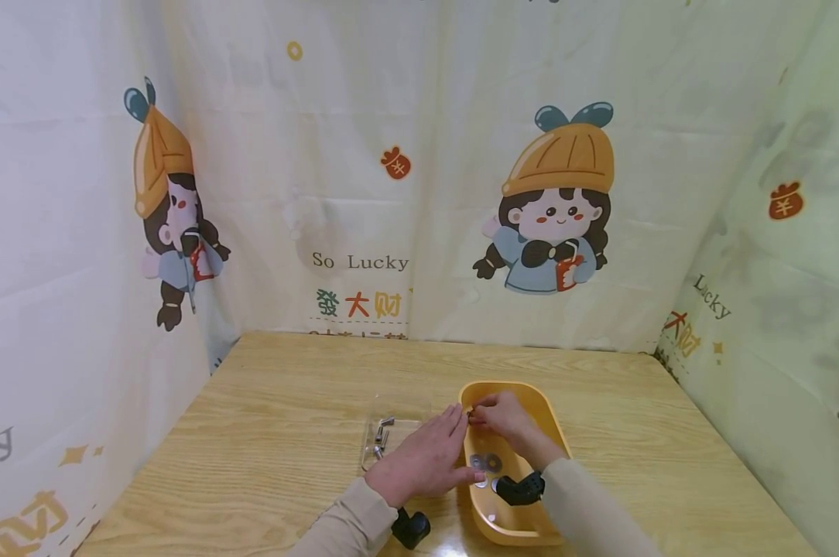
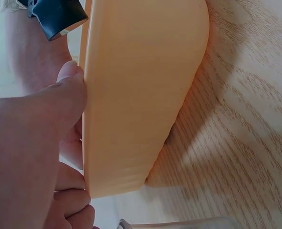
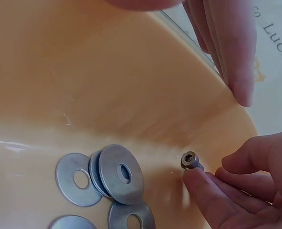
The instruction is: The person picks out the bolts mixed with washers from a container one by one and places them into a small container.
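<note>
A small hex-socket screw [image 3: 189,160] sits in the orange plastic tray [image 1: 555,422], its head facing up in the right wrist view. My right hand [image 1: 506,422] reaches inside at the far left corner. Its index fingertip touches the screw, while the thumb stands apart from it. My left hand [image 1: 426,456] rests across the tray's left rim, fingers straight and together, the thumb stretched over the inside. In the left wrist view this hand lies along the rim of the tray's outer wall [image 2: 141,95]. Several flat metal washers [image 3: 121,174] lie on the tray floor, some overlapping.
Left of the tray, a clear plastic box [image 1: 365,456] holds several screws [image 1: 381,433], partly hidden behind my left hand. Both stand on a wood-grain table [image 1: 273,433]. A printed cloth [image 1: 433,232] hangs along the table's back and sides.
</note>
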`<state>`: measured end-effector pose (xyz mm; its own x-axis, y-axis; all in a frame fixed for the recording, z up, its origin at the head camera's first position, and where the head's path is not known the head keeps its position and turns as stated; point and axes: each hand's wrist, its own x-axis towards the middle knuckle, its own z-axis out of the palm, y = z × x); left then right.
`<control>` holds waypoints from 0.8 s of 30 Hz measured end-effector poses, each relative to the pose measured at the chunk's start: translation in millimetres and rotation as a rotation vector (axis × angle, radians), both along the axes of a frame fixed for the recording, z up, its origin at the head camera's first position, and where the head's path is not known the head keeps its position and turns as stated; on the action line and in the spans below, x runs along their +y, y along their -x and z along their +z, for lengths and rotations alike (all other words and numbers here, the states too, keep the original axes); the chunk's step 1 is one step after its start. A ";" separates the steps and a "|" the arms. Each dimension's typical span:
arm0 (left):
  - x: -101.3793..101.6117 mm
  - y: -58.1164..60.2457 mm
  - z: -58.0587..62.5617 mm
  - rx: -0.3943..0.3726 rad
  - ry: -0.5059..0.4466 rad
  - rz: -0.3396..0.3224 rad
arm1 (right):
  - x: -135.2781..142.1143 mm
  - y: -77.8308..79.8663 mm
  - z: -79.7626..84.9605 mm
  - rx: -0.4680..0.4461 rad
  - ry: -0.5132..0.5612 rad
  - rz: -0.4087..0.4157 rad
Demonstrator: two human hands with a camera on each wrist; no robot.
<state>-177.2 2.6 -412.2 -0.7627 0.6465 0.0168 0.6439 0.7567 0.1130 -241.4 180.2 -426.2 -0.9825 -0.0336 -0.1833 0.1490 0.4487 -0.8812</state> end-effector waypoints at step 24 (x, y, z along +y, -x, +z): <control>-0.1 -2.1 3.3 -0.013 0.004 -0.013 | -10.2 -3.8 -6.5 0.003 0.095 0.002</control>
<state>-175.1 2.5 -408.9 -0.7545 0.6563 0.0045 0.6521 0.7488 0.1188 -237.5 169.9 -432.8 -0.9829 -0.0528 -0.1765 0.1457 0.3634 -0.9202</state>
